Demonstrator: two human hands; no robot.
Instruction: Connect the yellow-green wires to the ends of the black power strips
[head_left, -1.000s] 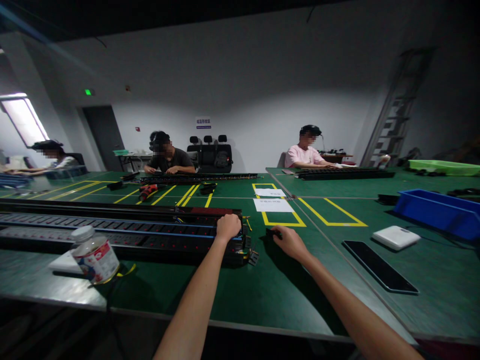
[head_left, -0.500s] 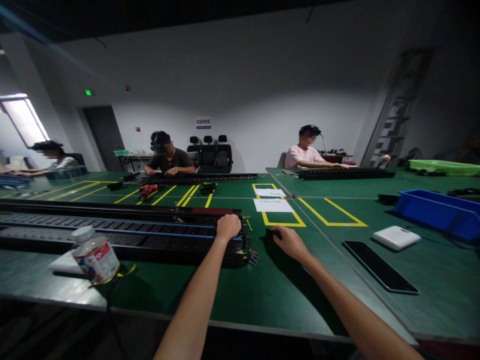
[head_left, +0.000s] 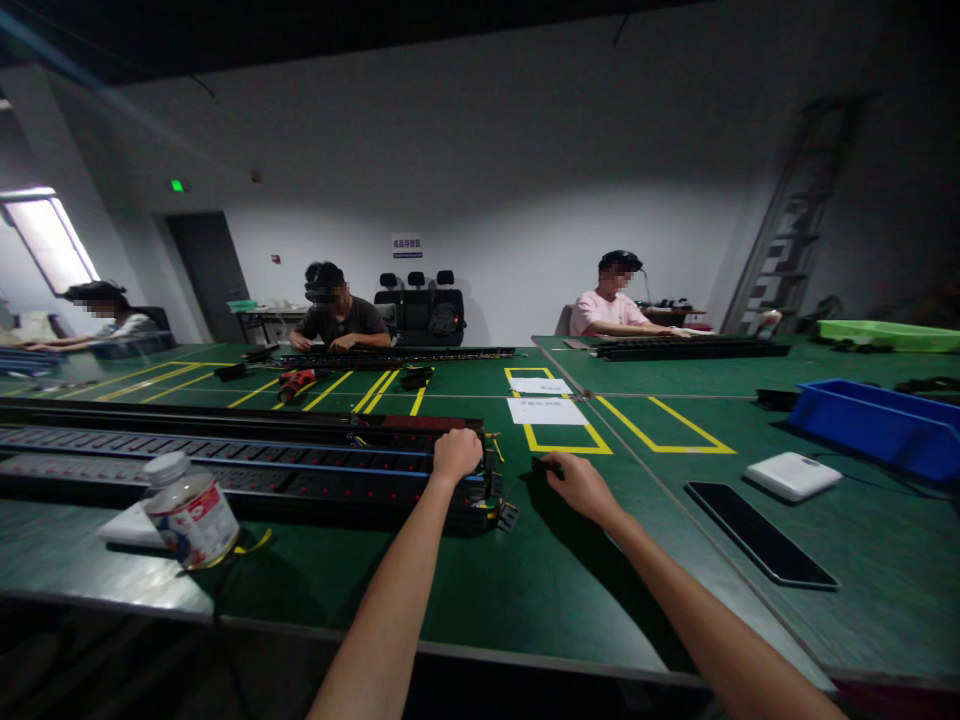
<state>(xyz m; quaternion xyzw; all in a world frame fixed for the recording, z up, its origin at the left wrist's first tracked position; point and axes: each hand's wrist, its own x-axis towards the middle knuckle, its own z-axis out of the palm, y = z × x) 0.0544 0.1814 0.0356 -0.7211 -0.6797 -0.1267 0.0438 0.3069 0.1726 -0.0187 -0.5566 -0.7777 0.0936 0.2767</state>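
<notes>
Long black power strips (head_left: 247, 463) lie side by side on the green table (head_left: 525, 580), reaching in from the left. My left hand (head_left: 456, 452) is closed in a fist on the right end of the strips, where yellow and blue wires stick out. My right hand (head_left: 577, 482) rests on the table just to the right, its fingers pinched on a small black part (head_left: 541, 465).
A plastic bottle (head_left: 189, 510) stands at the near left beside a white pad. A black tablet (head_left: 759, 533), a white box (head_left: 792, 474) and a blue bin (head_left: 877, 425) lie to the right. Paper sheets (head_left: 546, 410) sit in yellow-taped squares. Three people work at far tables.
</notes>
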